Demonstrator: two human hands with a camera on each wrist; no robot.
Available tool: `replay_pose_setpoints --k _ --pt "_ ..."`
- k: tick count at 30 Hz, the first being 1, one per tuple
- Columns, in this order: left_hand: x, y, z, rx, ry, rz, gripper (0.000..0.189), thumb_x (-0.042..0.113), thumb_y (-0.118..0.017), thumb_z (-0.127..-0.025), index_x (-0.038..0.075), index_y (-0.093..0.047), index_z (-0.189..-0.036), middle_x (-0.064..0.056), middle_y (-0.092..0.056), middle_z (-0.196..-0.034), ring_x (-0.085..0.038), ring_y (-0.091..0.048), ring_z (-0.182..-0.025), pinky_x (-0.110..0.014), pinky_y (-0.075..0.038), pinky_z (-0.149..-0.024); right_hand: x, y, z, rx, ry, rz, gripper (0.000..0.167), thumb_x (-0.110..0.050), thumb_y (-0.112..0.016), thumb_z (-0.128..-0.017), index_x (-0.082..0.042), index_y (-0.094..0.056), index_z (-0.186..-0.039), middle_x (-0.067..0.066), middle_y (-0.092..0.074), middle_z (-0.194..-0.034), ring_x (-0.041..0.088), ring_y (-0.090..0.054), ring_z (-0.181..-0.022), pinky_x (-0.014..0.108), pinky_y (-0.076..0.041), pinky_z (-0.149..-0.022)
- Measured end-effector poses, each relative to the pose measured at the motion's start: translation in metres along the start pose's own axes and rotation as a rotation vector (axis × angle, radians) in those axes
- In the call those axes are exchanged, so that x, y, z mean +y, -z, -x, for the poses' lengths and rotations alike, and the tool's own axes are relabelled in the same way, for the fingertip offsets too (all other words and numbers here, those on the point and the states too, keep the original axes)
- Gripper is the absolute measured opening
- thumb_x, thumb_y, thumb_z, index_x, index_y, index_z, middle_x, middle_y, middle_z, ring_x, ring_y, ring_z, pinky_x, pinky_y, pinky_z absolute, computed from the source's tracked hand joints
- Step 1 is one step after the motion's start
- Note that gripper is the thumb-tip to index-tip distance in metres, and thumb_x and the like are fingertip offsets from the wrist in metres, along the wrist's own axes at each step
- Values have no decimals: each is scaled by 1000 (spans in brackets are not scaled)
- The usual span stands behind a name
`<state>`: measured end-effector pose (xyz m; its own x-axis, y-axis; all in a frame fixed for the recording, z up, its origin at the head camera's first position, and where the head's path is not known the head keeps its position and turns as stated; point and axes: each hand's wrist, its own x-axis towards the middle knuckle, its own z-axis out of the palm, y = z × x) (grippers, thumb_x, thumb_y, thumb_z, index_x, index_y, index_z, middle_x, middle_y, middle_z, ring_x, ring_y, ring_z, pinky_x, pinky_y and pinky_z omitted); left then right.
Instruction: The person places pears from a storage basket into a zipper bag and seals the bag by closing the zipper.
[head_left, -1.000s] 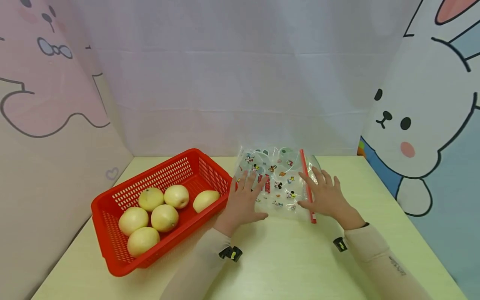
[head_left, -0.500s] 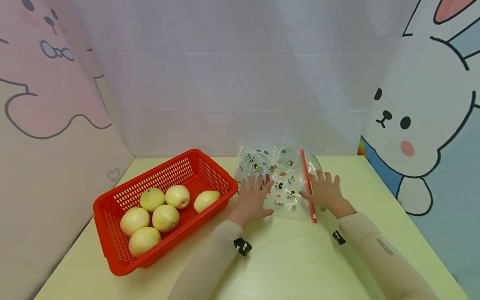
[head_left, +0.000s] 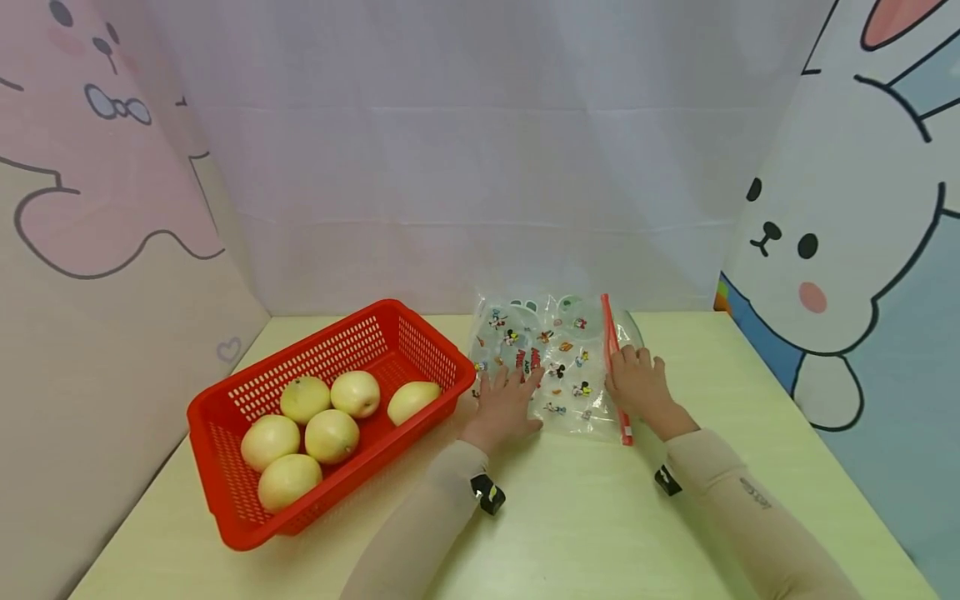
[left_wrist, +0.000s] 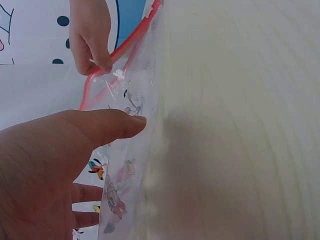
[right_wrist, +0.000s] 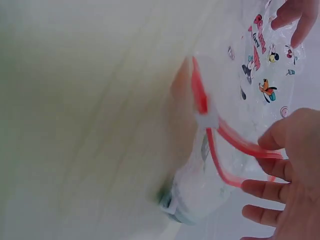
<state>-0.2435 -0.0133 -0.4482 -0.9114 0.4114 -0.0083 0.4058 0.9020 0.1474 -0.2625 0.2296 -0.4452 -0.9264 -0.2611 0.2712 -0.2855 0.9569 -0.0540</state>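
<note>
Our right hand (head_left: 641,387) pinches the red strip (head_left: 610,323) on the clear bag (head_left: 567,367), our left hand (head_left: 504,408) is loose, so we're probably opening it and should tug wider next.

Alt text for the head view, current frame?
A person's right hand grips the red strip of a clear, cartoon-printed plastic bag, the left hand spread over it. At image left, a red basket holds six yellowish fruits on a pale table.
</note>
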Motion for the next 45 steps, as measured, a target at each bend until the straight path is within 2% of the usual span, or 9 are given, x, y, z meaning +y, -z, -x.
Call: replay_pose_setpoints --k 5,7,12,17,21,28,31,38,45 --pt "0 2 -1 36 -38 -67 86 49 -70 -88 25 -27 -158 -12 -44 -151 -38 -35 -140 -62 -24 -111 -9 3 0 229 60 -5 20 -10 -55 -91 9 -52 -97 28 -52 -103 50 -49 -99 63 -43 -79" --pt "1 7 -1 86 -68 -103 86 50 -70 -87 25 -27 -158 -11 -47 -148 -36 -39 -138 -60 -29 -110 -12 6 -2 344 83 -27 17 -9 -54 -90 8 -53 -93 28 -53 -101 50 -50 -96 62 -44 -76" --pt "8 34 -3 274 -181 -141 78 45 -69 -91 23 -32 -156 -9 -53 -139 -31 -47 -131 -56 -38 -105 -22 23 -12 612 195 -98 14 -10 -54 -88 4 -54 -86 26 -55 -95 50 -50 -86 61 -44 -64" --pt "13 67 -2 446 -267 -191 69 38 -65 -95 22 -35 -155 -8 -55 -138 -30 -51 -127 -54 -41 -101 -36 47 -17 743 317 -138 9 -6 -59 -82 2 -57 -86 23 -56 -94 47 -49 -82 58 -43 -59" --pt "14 87 1 510 -297 -207 61 32 -63 -98 25 -39 -153 -8 -54 -141 -31 -50 -128 -58 -39 -102 -51 64 -16 775 381 -173 8 1 -67 -78 1 -62 -83 22 -58 -92 46 -52 -82 58 -43 -60" --pt "16 106 7 502 -325 -139 42 30 -59 -101 25 -54 -142 -7 -53 -144 -34 -45 -134 -62 -34 -105 -67 79 -9 772 422 -170 10 1 -73 -76 0 -64 -78 22 -58 -90 47 -53 -85 61 -44 -62" --pt "15 110 9 512 -340 -122 33 31 -60 -100 24 -61 -133 -6 -54 -144 -35 -44 -136 -63 -34 -105 -70 81 -7 778 433 -186 9 0 -73 -76 0 -64 -77 21 -58 -90 47 -53 -85 61 -44 -62" --pt "12 113 9 622 -409 -102 14 30 -64 -98 21 -69 -108 -4 -64 -132 -33 -50 -132 -65 -35 -103 -74 85 -5 776 461 -193 14 -1 -78 -73 -1 -64 -76 20 -58 -90 45 -52 -86 60 -44 -62" --pt "11 114 9 648 -447 -75 10 27 -65 -97 20 -71 -101 -2 -67 -127 -30 -50 -132 -65 -32 -105 -74 89 -3 772 482 -194 13 -6 -77 -76 -2 -65 -78 19 -58 -92 46 -52 -88 61 -42 -64"
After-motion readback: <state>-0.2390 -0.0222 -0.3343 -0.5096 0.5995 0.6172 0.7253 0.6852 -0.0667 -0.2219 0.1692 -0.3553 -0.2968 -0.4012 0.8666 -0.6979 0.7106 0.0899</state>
